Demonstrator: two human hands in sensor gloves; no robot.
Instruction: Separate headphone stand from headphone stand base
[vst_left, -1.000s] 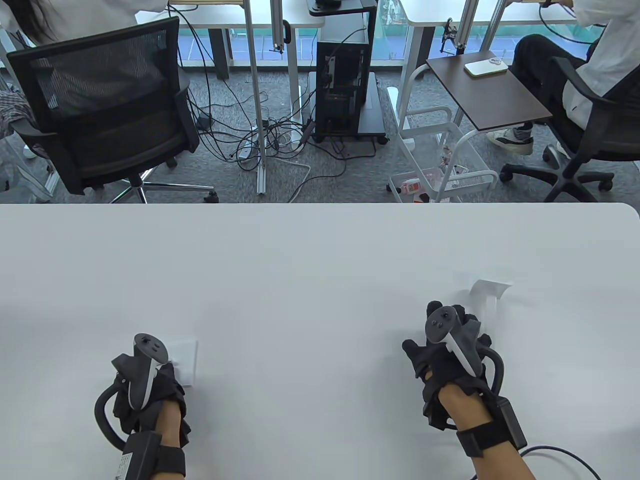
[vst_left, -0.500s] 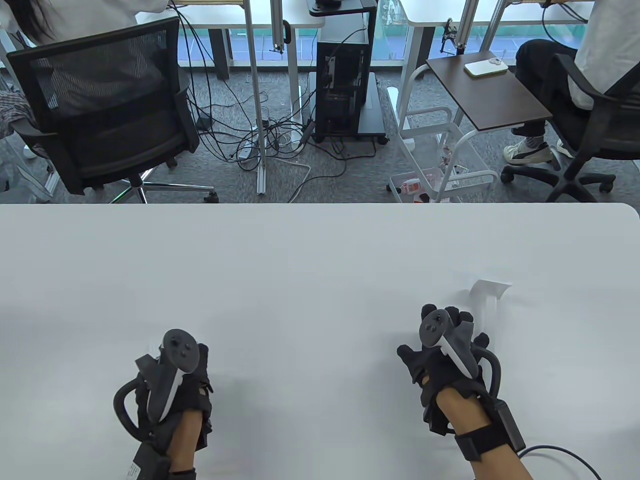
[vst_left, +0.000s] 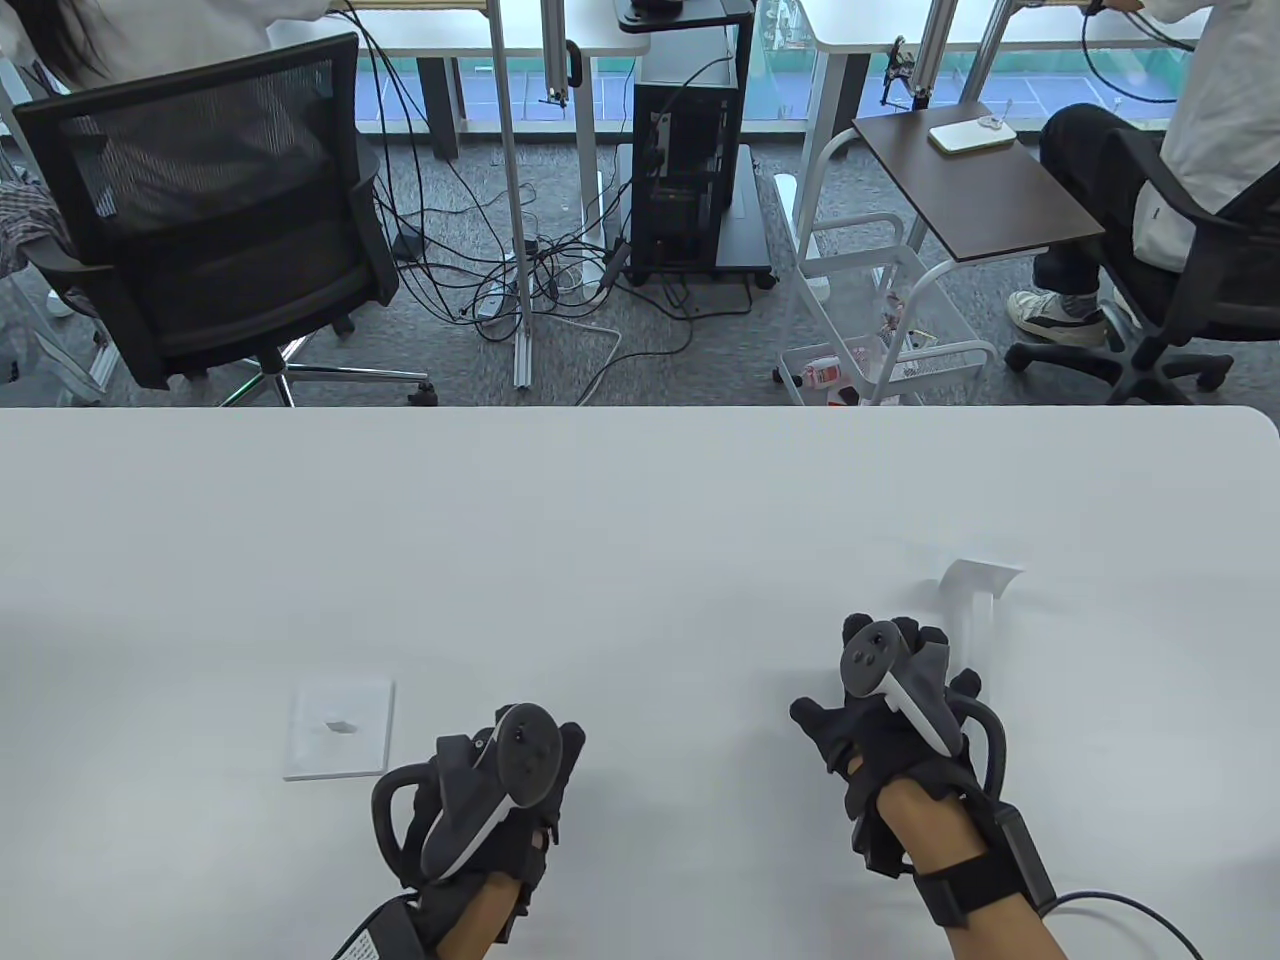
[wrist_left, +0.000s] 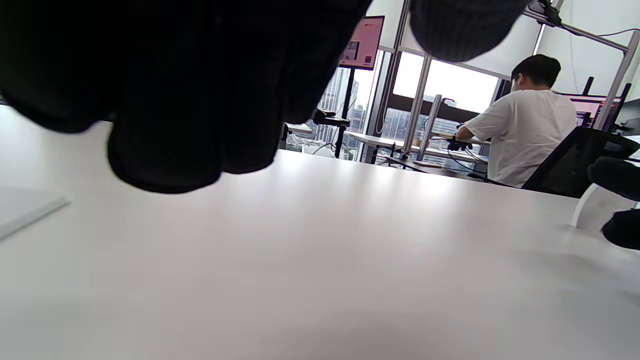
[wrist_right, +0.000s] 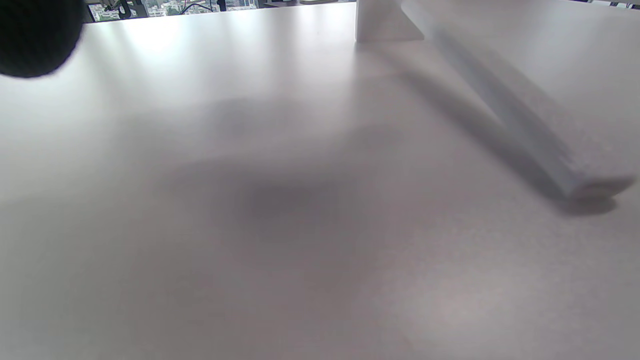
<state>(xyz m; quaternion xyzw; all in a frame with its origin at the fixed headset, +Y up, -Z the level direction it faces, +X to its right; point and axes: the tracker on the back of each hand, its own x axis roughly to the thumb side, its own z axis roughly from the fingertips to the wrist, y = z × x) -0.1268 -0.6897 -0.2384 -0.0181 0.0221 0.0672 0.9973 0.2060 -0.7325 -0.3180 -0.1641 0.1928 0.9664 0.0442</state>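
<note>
A flat white square base (vst_left: 340, 728) is seen lying on the white table (vst_left: 620, 520) in the lower left of the table view, with a small slot at its middle; nothing touches it. Just right of it, at the bottom centre, the left hand (vst_left: 500, 800) is held above the table, apart from the base; in the left wrist view its dark fingers (wrist_left: 165, 100) are seen bunched together with nothing between them. In the lower right the right hand (vst_left: 895, 725) is spread flat, fingers loosely apart, holding nothing; whether it touches the stand cannot be told. The white stand (vst_left: 975, 605) is laid on its side just beyond that hand's fingertips, its hooked end toward the top of the frame; in the right wrist view its post (wrist_right: 500, 110) is seen lying flat on the tabletop, well apart from the base.
</note>
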